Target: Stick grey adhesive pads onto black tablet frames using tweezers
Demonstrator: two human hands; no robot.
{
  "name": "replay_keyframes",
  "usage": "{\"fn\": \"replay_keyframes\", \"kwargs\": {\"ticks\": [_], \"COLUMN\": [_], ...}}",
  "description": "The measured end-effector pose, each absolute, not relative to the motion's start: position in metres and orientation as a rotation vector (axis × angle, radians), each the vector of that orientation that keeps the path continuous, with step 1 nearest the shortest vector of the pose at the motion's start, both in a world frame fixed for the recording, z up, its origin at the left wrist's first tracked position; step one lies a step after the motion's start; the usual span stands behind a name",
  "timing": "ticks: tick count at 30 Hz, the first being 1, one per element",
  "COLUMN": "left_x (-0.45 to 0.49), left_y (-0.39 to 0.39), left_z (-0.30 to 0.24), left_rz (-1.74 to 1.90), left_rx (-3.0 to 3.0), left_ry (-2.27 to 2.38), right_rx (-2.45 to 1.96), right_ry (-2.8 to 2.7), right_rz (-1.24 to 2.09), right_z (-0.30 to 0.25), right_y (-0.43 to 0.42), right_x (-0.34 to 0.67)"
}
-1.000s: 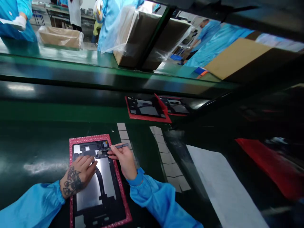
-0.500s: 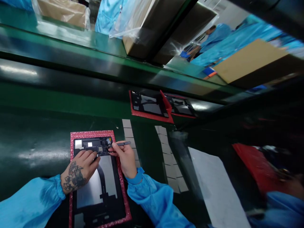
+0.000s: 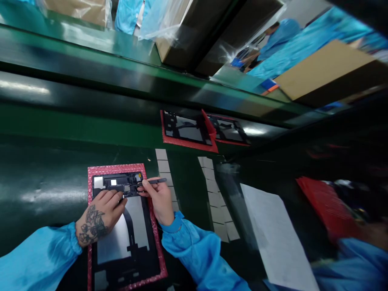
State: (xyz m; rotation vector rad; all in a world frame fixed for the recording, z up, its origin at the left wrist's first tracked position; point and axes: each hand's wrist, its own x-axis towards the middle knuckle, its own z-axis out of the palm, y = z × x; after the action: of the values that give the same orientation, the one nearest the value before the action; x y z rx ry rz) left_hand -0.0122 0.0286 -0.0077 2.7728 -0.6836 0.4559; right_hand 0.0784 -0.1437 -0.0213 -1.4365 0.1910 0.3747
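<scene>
On the glossy green bench [image 3: 45, 169], a flat tablet back [image 3: 124, 226] is pressed by the left hand [image 3: 100, 216]; a thin dark tool [image 3: 153, 182] is pinched by the right hand [image 3: 157, 200] over red bubble wrap [image 3: 91, 173].

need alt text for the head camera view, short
Two bare hands work on an opened tablet back lying on pink bubble wrap: the left hand presses it down while the right hand holds a thin dark tool to its top edge.
</scene>
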Motion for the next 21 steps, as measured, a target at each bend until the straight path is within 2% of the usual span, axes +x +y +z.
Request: {"fn": "replay_keyframes", "kwargs": {"ticks": [11,16,21], "left_x": [-0.012,-0.009,-0.007], "left_y": [0.03,0.03,0.034], "left_z": [-0.008,-0.002,0.004], "left_rz": [0.46,0.303,0.306], "left_rx": [2.784,2.867,2.899], "left_ry": [-0.7,-0.735,-0.754], "right_rx": [-1.493,-1.512,-1.512], "right_ry": [0.158,0.105,0.054], "right_rz": [0.342,0.321,0.133], "right_z": [-0.023,-0.023,-0.009], "right_y": [-0.144,-0.138,-0.14], "right_x": [0.076,0.076,0.085]}}
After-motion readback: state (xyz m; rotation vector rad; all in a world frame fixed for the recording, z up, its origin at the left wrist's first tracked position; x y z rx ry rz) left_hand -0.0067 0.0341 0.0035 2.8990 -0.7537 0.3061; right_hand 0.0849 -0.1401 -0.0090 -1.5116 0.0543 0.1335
